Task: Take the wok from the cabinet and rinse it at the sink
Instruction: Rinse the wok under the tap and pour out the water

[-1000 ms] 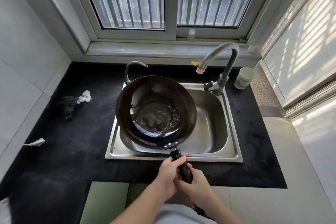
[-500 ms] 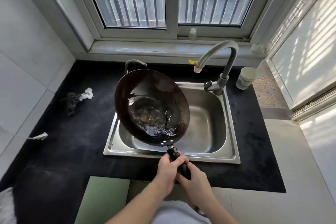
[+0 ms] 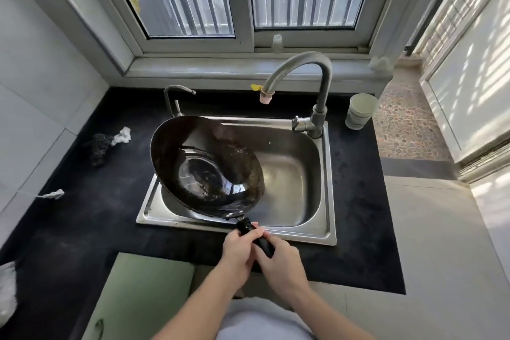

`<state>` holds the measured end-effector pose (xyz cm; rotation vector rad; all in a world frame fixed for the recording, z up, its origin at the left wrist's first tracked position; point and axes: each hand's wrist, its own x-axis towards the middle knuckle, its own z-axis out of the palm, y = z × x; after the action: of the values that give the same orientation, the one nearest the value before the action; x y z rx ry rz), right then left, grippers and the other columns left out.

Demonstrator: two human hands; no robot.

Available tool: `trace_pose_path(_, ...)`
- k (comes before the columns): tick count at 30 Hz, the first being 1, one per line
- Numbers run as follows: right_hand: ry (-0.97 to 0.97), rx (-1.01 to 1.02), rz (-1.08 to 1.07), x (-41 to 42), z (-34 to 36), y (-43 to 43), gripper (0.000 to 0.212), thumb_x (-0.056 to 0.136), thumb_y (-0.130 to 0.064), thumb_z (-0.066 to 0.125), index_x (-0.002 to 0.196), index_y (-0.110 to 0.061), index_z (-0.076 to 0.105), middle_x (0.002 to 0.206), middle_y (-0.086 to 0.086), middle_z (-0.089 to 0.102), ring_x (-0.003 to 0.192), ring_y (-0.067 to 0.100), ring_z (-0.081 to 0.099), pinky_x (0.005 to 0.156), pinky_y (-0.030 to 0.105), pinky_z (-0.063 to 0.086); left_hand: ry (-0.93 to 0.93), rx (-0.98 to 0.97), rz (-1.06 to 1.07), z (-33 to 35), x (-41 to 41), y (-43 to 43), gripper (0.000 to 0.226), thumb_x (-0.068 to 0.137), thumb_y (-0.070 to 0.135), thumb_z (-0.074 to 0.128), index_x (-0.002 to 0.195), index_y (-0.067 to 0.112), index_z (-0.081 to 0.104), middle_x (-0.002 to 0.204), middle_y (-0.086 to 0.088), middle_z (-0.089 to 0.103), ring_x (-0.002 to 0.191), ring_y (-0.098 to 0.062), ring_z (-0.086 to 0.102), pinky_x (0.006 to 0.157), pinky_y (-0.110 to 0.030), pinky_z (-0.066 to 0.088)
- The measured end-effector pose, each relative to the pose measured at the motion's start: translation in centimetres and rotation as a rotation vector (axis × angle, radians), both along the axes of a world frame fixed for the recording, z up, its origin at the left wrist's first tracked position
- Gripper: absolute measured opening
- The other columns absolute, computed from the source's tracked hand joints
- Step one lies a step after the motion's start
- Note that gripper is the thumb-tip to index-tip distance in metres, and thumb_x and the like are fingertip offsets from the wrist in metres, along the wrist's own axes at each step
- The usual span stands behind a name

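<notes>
A dark round wok (image 3: 205,165) hangs over the left half of the steel sink (image 3: 329,185), tipped steeply toward the right so its wet inside faces the basin. Its black handle (image 3: 255,234) points toward me over the sink's front rim. My left hand (image 3: 238,250) grips the handle from the left and my right hand (image 3: 278,263) grips it just behind, from the right. The grey gooseneck tap (image 3: 303,63) arches over the back of the sink, its spout above and to the right of the wok's far rim; no water stream is visible.
A pale cup (image 3: 360,112) stands right of the tap base. A smaller curved spout (image 3: 172,96) rises behind the wok. A dark scrubber (image 3: 99,145) and white scraps (image 3: 122,135) lie on the black counter (image 3: 82,215) at left. A green cabinet door (image 3: 138,301) stands below.
The wok has been tipped from nearly level to steeply tilted toward the right. Both hands keep their hold on the handle.
</notes>
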<state>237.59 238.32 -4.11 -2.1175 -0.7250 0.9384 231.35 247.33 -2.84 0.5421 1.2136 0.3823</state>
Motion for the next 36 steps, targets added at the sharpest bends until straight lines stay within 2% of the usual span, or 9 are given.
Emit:
trace_pose_path(4,0.048,0.015,0.074,1.0,-0.3,-0.5,0.054,0.081,-0.062,0.056,0.12,-0.026,0.068,0.102,-0.007,0.076,0.092,0.011,0.068,0.081,0.03,0.055,-0.028,-0.027,0.061,0.8,0.8,-0.6,0.011,0.091,-0.008,0.056,0.094,0.002,0.059,0.07,-0.013,0.06,0.064,-0.022,0.061,0.059,-0.03,0.055)
trace_pose_path(7,0.108,0.036,0.093,1.2,-0.1,-0.6,0.026,0.089,-0.047,0.064,0.097,-0.023,0.072,0.084,-0.009,0.072,0.068,0.001,0.06,0.061,0.012,0.042,0.007,0.019,0.057,0.9,0.7,-1.4,0.01,0.092,-0.005,0.057,0.089,0.004,0.06,0.071,-0.013,0.06,0.066,-0.022,0.061,0.063,-0.031,0.054)
trace_pose_path(9,0.162,0.068,0.086,1.2,0.0,-0.8,0.017,0.09,-0.04,0.066,0.086,-0.024,0.07,0.073,-0.011,0.068,0.059,-0.001,0.057,0.054,0.011,0.039,0.059,0.066,0.044,0.8,0.6,-1.8,0.01,0.092,-0.003,0.059,0.086,0.004,0.062,0.072,-0.012,0.062,0.067,-0.021,0.061,0.062,-0.029,0.055)
trace_pose_path(14,0.35,0.124,0.014,1.1,0.0,-1.7,0.023,0.09,-0.033,0.067,0.074,-0.018,0.072,0.059,-0.009,0.065,0.051,-0.001,0.054,0.05,0.013,0.037,0.184,0.154,0.021,1.0,0.7,-2.8,0.005,0.087,0.0,0.067,0.091,0.002,0.067,0.076,-0.013,0.068,0.066,-0.02,0.066,0.054,-0.026,0.056)
trace_pose_path(17,0.499,0.166,-0.02,1.3,0.5,-2.3,0.025,0.091,-0.028,0.067,0.068,-0.018,0.069,0.048,-0.009,0.058,0.045,0.001,0.046,0.044,0.015,0.034,0.292,0.215,-0.015,0.7,0.8,-3.3,0.014,0.083,0.005,0.073,0.095,0.001,0.07,0.082,-0.016,0.073,0.073,-0.025,0.069,0.06,-0.03,0.058)
trace_pose_path(19,0.558,0.172,-0.019,1.5,0.7,-2.7,0.029,0.092,-0.027,0.067,0.065,-0.019,0.066,0.045,-0.009,0.053,0.043,0.003,0.042,0.042,0.018,0.031,0.344,0.252,-0.034,0.7,0.8,-3.6,0.013,0.079,0.008,0.077,0.09,0.004,0.071,0.085,-0.018,0.075,0.08,-0.03,0.071,0.072,-0.04,0.061)
trace_pose_path(22,0.607,0.182,-0.008,1.5,1.3,-3.3,0.029,0.094,-0.027,0.066,0.065,-0.021,0.064,0.044,-0.009,0.052,0.039,0.001,0.04,0.04,0.018,0.031,0.377,0.285,-0.042,0.9,0.8,-4.2,0.009,0.076,0.01,0.079,0.08,0.01,0.07,0.08,-0.014,0.076,0.079,-0.028,0.071,0.081,-0.045,0.058)
trace_pose_path(30,0.702,0.162,-0.01,1.1,1.8,-4.5,0.028,0.096,-0.029,0.063,0.07,-0.017,0.063,0.045,-0.006,0.047,0.035,0.007,0.035,0.034,0.02,0.028,0.419,0.337,-0.055,1.1,0.5,-5.3,0.013,0.074,0.011,0.081,0.075,0.01,0.068,0.072,-0.011,0.074,0.069,-0.024,0.067,0.075,-0.044,0.058)
trace_pose_path(36,0.719,0.173,-0.013,0.8,1.8,-5.0,0.029,0.095,-0.032,0.063,0.069,-0.019,0.064,0.05,-0.002,0.049,0.038,0.009,0.036,0.037,0.023,0.028,0.409,0.31,-0.047,1.0,0.3,-5.6,0.009,0.079,0.011,0.078,0.08,0.007,0.07,0.075,-0.012,0.074,0.074,-0.025,0.071,0.073,-0.04,0.061)
